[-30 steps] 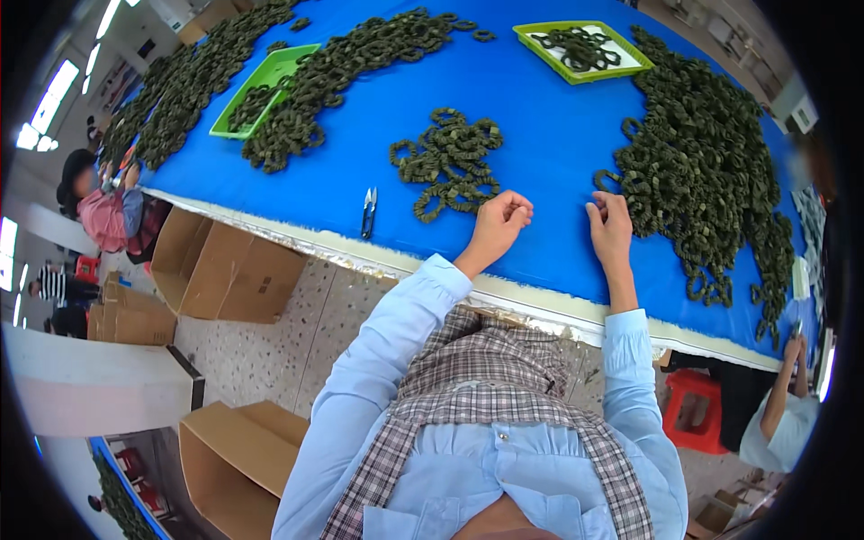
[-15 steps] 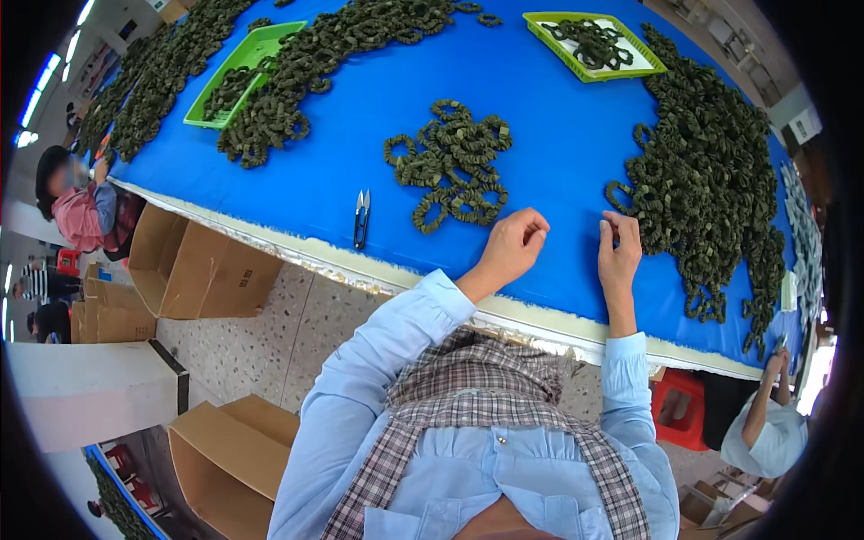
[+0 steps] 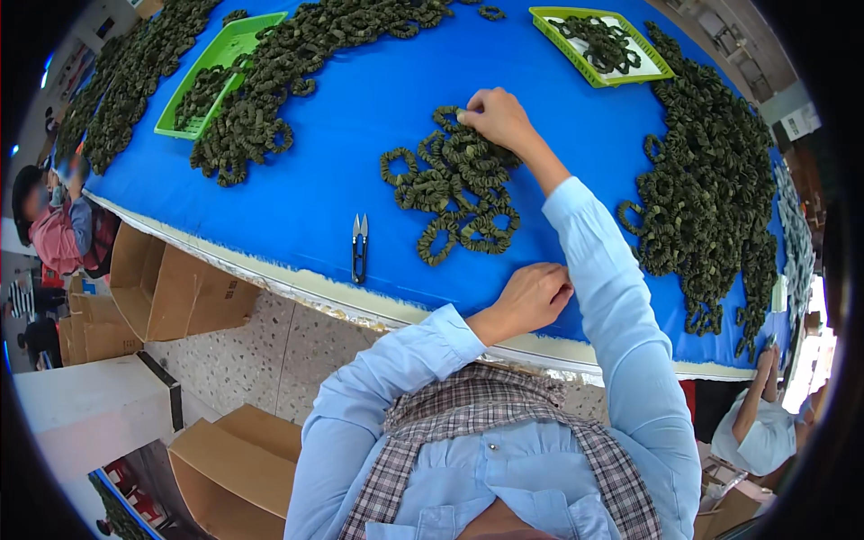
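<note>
A small pile of dark green scrunchies lies on the blue tabletop in front of me. My right hand reaches across to the pile's far side, thumb and finger pinched on a scrunchie at its top edge. My left hand rests close to the table's near edge with its fingers curled together, partly beside my right sleeve. Anything inside those fingers is hidden. Left of the pile lies a pair of black-handled thread snips, blades pointing away from me.
Large scrunchie heaps cover the table's right side and far left. A green tray and a yellow-green tray hold more scrunchies. Cardboard boxes stand below the edge. One person is at left, another at right.
My right hand has moved from the near edge forward and left onto the scrunchie pile, pinching one scrunchie. My left hand stays near the edge. The view has shifted slightly.
</note>
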The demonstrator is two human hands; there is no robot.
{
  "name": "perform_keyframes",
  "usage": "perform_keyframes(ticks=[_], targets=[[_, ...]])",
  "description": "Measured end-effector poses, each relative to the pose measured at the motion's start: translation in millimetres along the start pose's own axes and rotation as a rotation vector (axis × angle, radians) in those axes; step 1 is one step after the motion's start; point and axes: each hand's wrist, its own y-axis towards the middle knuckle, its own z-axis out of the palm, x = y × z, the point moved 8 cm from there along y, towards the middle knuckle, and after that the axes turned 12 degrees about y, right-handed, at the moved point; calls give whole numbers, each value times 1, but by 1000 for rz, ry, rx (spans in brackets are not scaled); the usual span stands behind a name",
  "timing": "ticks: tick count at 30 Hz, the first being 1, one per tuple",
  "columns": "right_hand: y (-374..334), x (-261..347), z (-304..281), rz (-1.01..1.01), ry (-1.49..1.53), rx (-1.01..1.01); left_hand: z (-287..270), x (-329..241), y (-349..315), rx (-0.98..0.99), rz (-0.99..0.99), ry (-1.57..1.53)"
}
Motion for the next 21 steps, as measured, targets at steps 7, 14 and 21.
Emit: perform_keyframes(ticks=[7,14,21], targets=[[-12,11,-28,-57,514,-20,2,3,0,24,-44,-37],[-137,40,-101,-21,1022,50,-38,50,-6,-480,-331,-680],[-235,2,-110,74,864,-51,-62,9,39,-173,-324,-716]])
